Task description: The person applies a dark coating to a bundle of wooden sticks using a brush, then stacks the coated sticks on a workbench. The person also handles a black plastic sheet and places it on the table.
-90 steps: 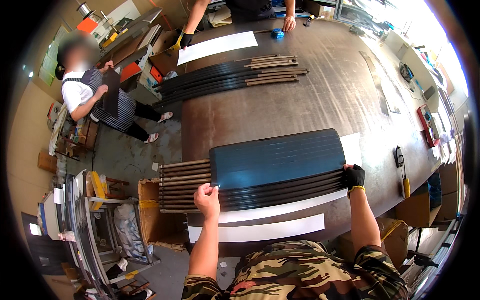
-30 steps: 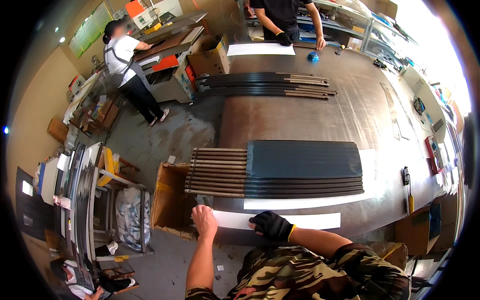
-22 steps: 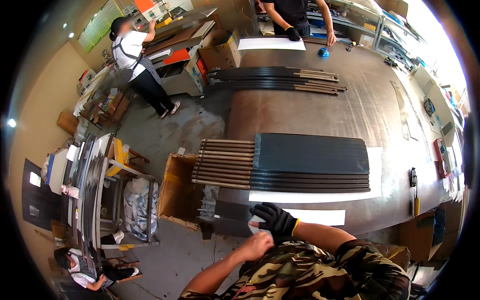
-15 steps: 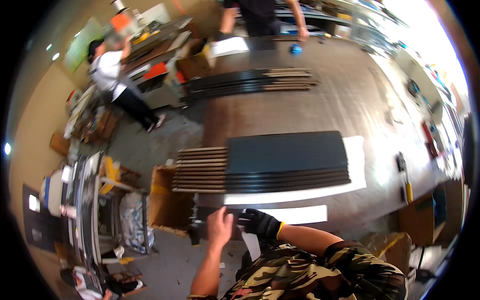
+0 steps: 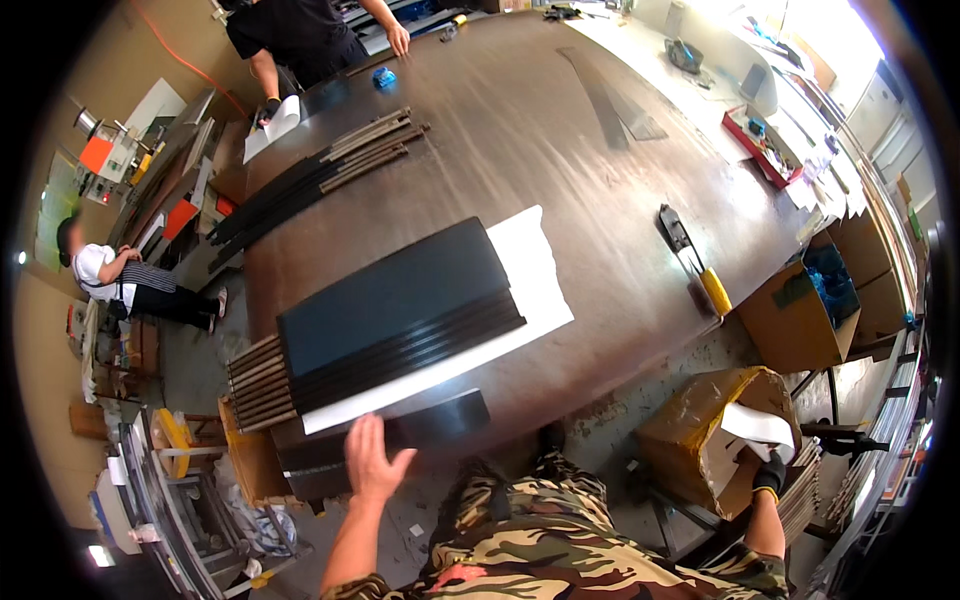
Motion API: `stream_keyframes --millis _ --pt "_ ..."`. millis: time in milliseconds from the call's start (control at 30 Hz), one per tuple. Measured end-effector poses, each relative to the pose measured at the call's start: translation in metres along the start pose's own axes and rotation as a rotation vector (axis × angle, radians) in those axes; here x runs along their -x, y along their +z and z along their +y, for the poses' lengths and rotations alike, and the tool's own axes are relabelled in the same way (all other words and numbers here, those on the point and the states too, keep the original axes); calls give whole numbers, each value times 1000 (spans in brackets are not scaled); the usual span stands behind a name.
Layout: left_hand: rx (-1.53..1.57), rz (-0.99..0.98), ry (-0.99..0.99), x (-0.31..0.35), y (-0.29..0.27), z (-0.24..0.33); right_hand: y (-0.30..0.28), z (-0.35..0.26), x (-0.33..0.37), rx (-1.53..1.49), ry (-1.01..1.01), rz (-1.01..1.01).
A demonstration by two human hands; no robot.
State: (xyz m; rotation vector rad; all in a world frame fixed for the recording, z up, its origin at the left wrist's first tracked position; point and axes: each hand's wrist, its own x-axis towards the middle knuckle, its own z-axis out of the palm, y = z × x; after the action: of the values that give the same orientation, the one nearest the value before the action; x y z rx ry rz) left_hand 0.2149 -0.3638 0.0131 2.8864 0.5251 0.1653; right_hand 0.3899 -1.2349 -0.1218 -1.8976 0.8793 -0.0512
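My bare left hand [image 5: 372,460] is open, its fingers spread on the near end of a black strip [image 5: 430,424] at the table's front edge. Just beyond it, a stack of black ribbed panels [image 5: 400,305] lies on a white sheet [image 5: 535,275], with brown slat ends [image 5: 255,385] sticking out on the left. My right hand [image 5: 768,475], in a black glove, reaches down to the right into an open cardboard box [image 5: 690,440]. It touches the white paper [image 5: 750,425] inside, and its grip is too small to make out.
The big brown table [image 5: 560,150] holds a bundle of long dark strips [image 5: 320,175] and a yellow-handled tool [image 5: 695,265]. A person in black [image 5: 300,35] at the far side holds white paper. Another cardboard box [image 5: 800,310] stands on the right, and a person in white [image 5: 110,275] is on the left.
My gloved right hand left the table's front edge and swung down to the box on my right. The white strip at the front edge is gone; a black strip lies there.
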Motion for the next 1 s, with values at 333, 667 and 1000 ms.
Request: stream_keyframes --millis 333,667,1000 --pt "-101 66 316 13 38 96 138 -46 49 640 -711 132" --pt "224 357 254 13 -29 123 372 -296 395 -164 -310 -1514" --pt "2350 -122 -438 62 -24 46 366 -355 471 -96 -771 -1427"
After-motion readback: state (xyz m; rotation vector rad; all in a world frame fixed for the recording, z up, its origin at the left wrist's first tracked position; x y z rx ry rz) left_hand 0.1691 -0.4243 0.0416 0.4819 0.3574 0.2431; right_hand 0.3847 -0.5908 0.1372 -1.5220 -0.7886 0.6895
